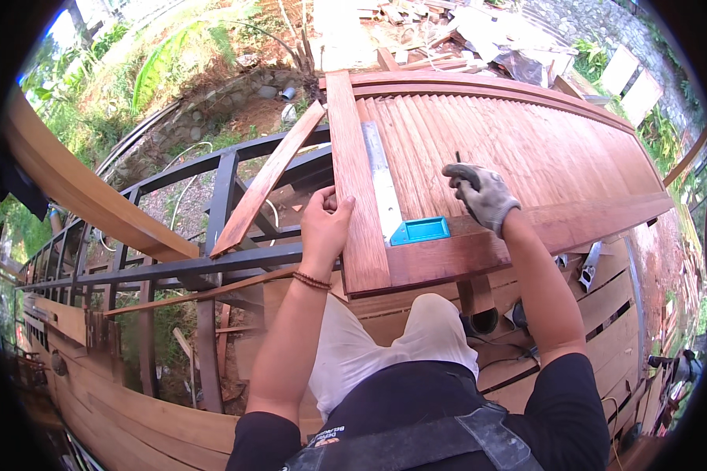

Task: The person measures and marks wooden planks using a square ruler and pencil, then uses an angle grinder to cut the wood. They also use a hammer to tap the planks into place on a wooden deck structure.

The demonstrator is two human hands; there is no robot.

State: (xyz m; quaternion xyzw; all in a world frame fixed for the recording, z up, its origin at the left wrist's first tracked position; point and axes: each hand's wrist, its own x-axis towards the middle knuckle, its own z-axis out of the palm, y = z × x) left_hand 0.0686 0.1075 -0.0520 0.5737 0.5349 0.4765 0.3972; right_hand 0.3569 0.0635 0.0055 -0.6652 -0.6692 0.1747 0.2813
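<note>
A louvered wooden panel (448,129) with a reddish frame lies flat in front of me. Across its left end runs a reddish wooden board (356,180). My left hand (327,224), bare and with a beaded bracelet at the wrist, is closed on this board's left edge, thumb against it. Beside the board lies a try square with a blue handle (424,229) and a metal blade (381,177), the blade pointing away from me. My right hand (483,195), in a grey glove, is raised over the panel, fingers pinched around a thin dark pencil-like stick (458,157).
A narrow wooden strip (271,177) leans over the dark metal frame (226,192) at left. A curved timber (94,188) rises at far left. Wooden planks (597,314) form the floor around me, with cables by my right leg. Scrap wood (432,35) lies beyond the panel.
</note>
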